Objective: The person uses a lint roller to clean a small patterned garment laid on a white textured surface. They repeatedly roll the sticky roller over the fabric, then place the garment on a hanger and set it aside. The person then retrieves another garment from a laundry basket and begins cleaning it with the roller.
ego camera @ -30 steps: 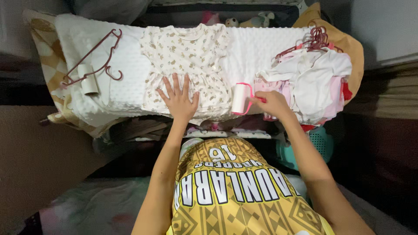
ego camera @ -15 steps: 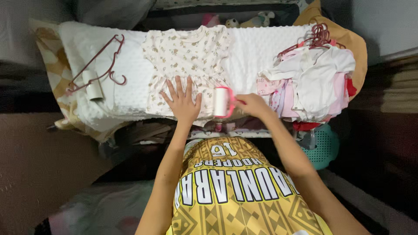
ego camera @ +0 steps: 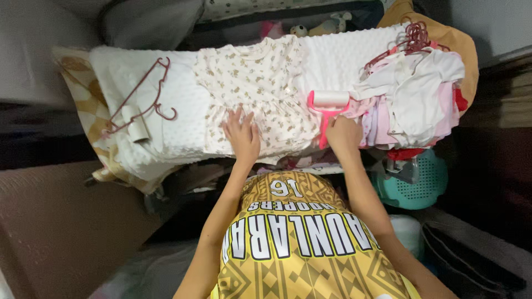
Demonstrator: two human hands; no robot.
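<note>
A small cream baby dress (ego camera: 257,94) with a tiny floral print lies spread flat on a white bumpy blanket (ego camera: 183,105). My left hand (ego camera: 242,135) presses flat on the dress's lower hem, fingers apart. My right hand (ego camera: 342,134) grips the pink handle of a lint roller (ego camera: 329,103), whose white roll rests on the blanket just right of the dress.
A pile of pink and white baby clothes (ego camera: 413,97) with red hangers (ego camera: 407,41) sits at the right. A dark red hanger (ego camera: 141,94) and a cardboard roll (ego camera: 136,123) lie at the left. A teal basket (ego camera: 418,177) stands below right.
The lint roller has moved from the dress's lower right part to the right, off the dress onto the blanket. My left hand stayed on the hem.
</note>
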